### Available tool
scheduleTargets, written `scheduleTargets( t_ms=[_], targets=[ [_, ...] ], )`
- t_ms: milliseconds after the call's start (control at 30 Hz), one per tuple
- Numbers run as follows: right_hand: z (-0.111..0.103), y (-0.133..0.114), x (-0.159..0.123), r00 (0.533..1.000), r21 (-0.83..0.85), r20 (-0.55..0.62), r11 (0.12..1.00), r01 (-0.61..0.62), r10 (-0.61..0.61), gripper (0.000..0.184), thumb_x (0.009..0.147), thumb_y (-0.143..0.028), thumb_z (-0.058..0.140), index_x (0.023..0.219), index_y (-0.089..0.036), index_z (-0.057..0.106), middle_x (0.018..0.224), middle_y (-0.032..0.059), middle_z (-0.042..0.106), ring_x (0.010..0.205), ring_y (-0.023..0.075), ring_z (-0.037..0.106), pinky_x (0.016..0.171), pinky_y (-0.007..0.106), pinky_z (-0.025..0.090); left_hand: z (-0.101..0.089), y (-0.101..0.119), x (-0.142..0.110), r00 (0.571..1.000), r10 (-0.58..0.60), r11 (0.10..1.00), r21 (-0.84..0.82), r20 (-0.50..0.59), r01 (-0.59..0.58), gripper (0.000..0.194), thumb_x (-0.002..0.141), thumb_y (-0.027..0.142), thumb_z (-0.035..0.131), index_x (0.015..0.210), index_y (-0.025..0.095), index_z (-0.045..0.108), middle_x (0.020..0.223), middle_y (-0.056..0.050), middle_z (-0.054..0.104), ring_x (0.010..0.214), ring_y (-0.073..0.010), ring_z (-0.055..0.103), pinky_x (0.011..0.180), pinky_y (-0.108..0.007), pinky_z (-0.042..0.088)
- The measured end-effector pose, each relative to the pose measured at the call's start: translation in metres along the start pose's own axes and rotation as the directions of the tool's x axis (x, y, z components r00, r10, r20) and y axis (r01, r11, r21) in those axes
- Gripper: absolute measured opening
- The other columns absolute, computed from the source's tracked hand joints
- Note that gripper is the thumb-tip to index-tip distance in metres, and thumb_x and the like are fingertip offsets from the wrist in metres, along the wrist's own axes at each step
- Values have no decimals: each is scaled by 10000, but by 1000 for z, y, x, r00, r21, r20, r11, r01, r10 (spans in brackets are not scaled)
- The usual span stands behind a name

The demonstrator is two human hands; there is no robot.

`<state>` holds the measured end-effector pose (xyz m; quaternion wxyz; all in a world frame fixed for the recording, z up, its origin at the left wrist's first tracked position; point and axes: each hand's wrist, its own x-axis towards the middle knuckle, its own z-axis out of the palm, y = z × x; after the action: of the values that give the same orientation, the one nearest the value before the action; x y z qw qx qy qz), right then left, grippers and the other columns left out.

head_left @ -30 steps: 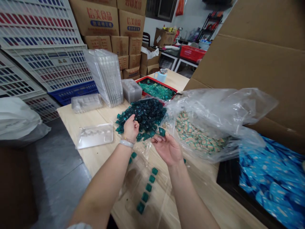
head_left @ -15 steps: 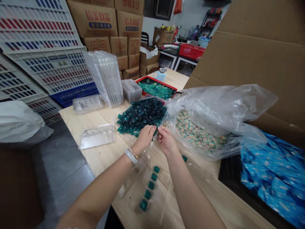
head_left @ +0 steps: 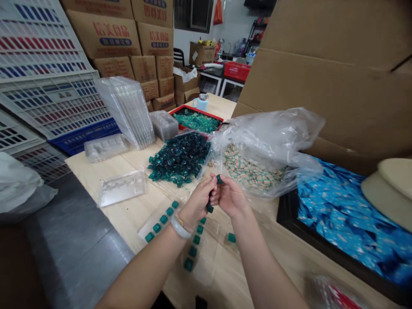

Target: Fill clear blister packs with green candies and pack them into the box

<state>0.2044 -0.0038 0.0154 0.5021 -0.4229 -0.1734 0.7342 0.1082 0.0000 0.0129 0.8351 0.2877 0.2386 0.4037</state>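
My left hand (head_left: 200, 198) and my right hand (head_left: 231, 196) meet above the table, fingers closed. A small dark green candy (head_left: 219, 179) is pinched at my right fingertips. Another green candy (head_left: 210, 208) shows below the curled fingers of my left hand, partly hidden. Just beyond lies a heap of dark green candies (head_left: 180, 156). Clear plastic trays under my arms hold green pieces in rows, one row (head_left: 163, 219) left of my left wrist and another (head_left: 192, 251) between my forearms. A single green candy (head_left: 231, 237) sits beside my right forearm.
A clear bag (head_left: 273, 128) of striped pieces lies right of the heap. Behind stand a red-rimmed tray (head_left: 222, 120) and a blue mug (head_left: 202, 103). Stacked clear trays (head_left: 128, 113) stand at left. At right, a black tray (head_left: 285, 210) holds blue wrappers.
My left hand came from the heap to meet my right hand; both moved slightly nearer. The view turned right, bringing a beige rounded object in at the right edge.
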Motion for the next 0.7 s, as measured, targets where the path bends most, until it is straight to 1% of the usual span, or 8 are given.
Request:
scheduleTargets(
  t_ms=[100,167,233,333,433,567,633,700],
  targets=[
    [-24,-4,-17,994,129,-66,987,92,-84,165,603,-367,604,642,-207,585,577,-14,598,544,137,556,523,276,437,14,0,-18,999,45,990,-137,16,-43,372,706,399,568,572,163,313,483,81,248,369,-13,188,342,-136,142],
    [-41,-4,-30,977,206,-137,960,187,-161,126,612,-338,618,627,-219,577,667,-20,617,683,129,576,640,273,444,19,2,-27,997,68,992,-108,-20,-70,380,716,430,543,569,166,311,474,86,215,365,-16,162,339,-140,135],
    [-54,0,-44,978,224,-128,955,193,-168,120,633,-343,619,653,-229,587,743,-16,626,781,134,569,707,288,431,21,-2,-31,997,27,998,63,-66,-23,333,719,432,535,600,165,375,462,87,237,356,-18,168,337,-149,122],
    [-62,10,-64,982,188,-77,965,184,-172,139,648,-355,620,710,-231,609,824,-5,628,836,143,550,753,308,410,25,-20,-29,990,-98,928,350,-103,128,271,711,407,542,649,152,474,454,79,305,347,-18,190,344,-164,107],
    [-61,16,-77,956,118,-138,954,274,-258,141,620,-340,649,682,-220,611,815,-5,627,796,137,541,764,305,397,35,-41,-25,990,-96,878,459,-106,135,260,690,406,548,656,150,524,424,82,303,351,-27,197,361,-181,122],
    [-62,21,-87,869,-48,-278,910,413,-409,164,585,-331,683,651,-217,586,720,-23,597,698,124,528,690,286,400,46,-56,-27,992,-4,867,494,-123,65,201,644,343,593,637,149,542,448,67,376,380,-34,245,387,-191,162],
    [-67,26,-93,792,-196,-321,855,481,-519,179,591,-330,684,717,-239,595,710,-32,576,668,117,515,665,277,396,46,-58,-31,993,-54,874,476,-108,99,203,659,341,573,616,150,521,439,72,353,371,-31,234,383,-189,155],
    [-74,32,-100,725,-398,-292,768,501,-624,164,607,-320,676,743,-248,617,721,-19,574,691,128,513,681,282,393,43,-60,-35,985,-149,875,452,-85,172,211,670,342,557,603,150,501,440,73,347,358,-26,227,372,-190,131]
  ],
)
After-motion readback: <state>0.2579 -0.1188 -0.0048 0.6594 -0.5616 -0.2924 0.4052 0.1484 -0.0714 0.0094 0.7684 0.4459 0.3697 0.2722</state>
